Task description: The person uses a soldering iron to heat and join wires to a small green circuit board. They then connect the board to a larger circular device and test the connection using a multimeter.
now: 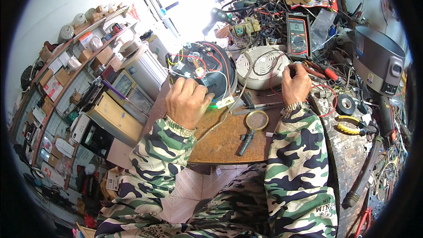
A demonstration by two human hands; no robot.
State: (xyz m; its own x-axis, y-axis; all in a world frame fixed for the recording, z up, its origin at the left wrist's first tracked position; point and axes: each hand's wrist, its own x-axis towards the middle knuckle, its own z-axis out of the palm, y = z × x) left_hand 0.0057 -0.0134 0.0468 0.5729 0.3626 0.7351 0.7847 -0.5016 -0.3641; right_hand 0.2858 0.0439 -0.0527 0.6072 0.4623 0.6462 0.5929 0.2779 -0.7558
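A black round appliance base (225, 68) with its wiring exposed stands at the table's far side; red, white and yellow wires cross it. My left hand (187, 101) is at its near edge, fingers curled in and thumb pressed to them; what they hold is hidden. By the left thumb lies a small white labelled block (225, 102) with a green glow beside it. A beige round vented cover (260, 68) sits right of the base. My right hand (296, 84) is at the cover's right edge, fingers pinched together, a thin red lead (274, 89) passing close by.
A multimeter (298, 35) stands behind the right hand. A magnifying glass (257, 121) lies on the brown table (211, 143). On the right are black tape (346, 104), yellow-handled pliers (350, 125) and a grey appliance body (379, 59). Tangled cables (269, 9) heap behind; loaded shelves (66, 70) line the left.
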